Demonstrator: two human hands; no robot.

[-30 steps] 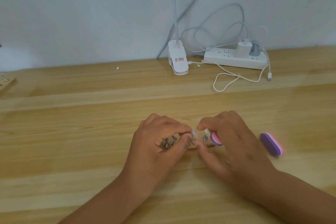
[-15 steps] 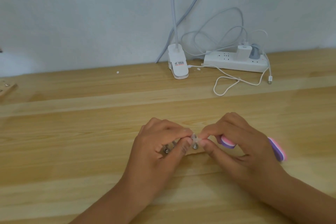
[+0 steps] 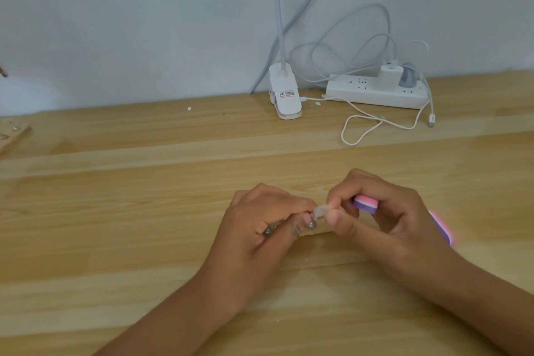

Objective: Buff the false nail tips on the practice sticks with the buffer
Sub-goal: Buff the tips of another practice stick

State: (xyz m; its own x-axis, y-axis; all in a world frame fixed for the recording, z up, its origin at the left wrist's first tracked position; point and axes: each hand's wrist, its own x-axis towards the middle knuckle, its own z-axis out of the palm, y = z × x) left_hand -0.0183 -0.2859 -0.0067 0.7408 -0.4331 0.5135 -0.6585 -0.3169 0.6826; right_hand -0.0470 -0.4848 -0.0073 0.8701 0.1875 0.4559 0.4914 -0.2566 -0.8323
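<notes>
My left hand [image 3: 254,228] curls round a bunch of practice sticks, whose metal ends [image 3: 311,224] show between its fingers. A clear false nail tip [image 3: 320,210] sits between both hands. My right hand [image 3: 387,220] pinches that tip with thumb and forefinger and holds a pink and purple buffer [image 3: 366,204] under its other fingers. A second pink and purple buffer [image 3: 445,228] lies on the wooden table [image 3: 144,211] just right of my right hand, partly hidden by it.
A white clip lamp base [image 3: 284,95] stands at the back by the wall. A white power strip [image 3: 375,92] with chargers lies to its right, with a loose white cable [image 3: 364,127] looping forward. A wooden piece [image 3: 11,133] sits at the far left edge.
My right hand has shifted slightly right and now covers part of the second buffer. The buffer it holds has turned so its pink side faces up. My left hand stays put.
</notes>
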